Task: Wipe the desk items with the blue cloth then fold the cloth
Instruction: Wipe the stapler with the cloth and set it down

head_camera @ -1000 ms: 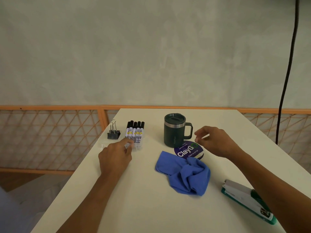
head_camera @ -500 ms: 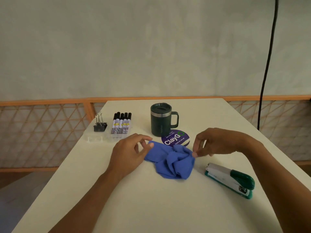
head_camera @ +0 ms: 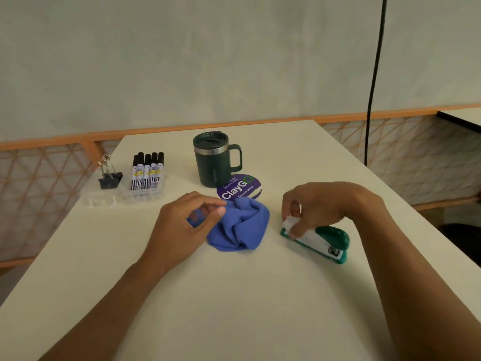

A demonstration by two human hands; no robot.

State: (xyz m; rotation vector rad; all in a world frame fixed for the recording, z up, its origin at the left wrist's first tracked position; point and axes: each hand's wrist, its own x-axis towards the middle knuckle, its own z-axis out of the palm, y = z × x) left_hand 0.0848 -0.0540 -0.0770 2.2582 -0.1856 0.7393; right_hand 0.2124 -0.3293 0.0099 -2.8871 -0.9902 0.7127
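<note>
The blue cloth (head_camera: pixel 240 226) lies crumpled in the middle of the white desk (head_camera: pixel 234 295). My left hand (head_camera: pixel 182 227) pinches its left edge between thumb and fingers. To the right, my right hand (head_camera: pixel 320 207) grips the front end of the green and white stapler (head_camera: pixel 324 242), which lies flat on the desk. Behind the cloth lie a round purple sticker (head_camera: pixel 240 187) and a dark green lidded mug (head_camera: pixel 214 158). At the back left a clear tray (head_camera: pixel 122 196) holds several black markers (head_camera: pixel 147 171) and a black binder clip (head_camera: pixel 110 175).
An orange lattice railing (head_camera: pixel 41 178) runs behind and to the left of the desk. A black cable (head_camera: pixel 374 74) hangs down at the right. The corner of another table (head_camera: pixel 460 118) shows at the far right.
My left hand moved from the marker tray to the cloth and took hold of its left edge. My right hand left the cloth and gripped the stapler's front end.
</note>
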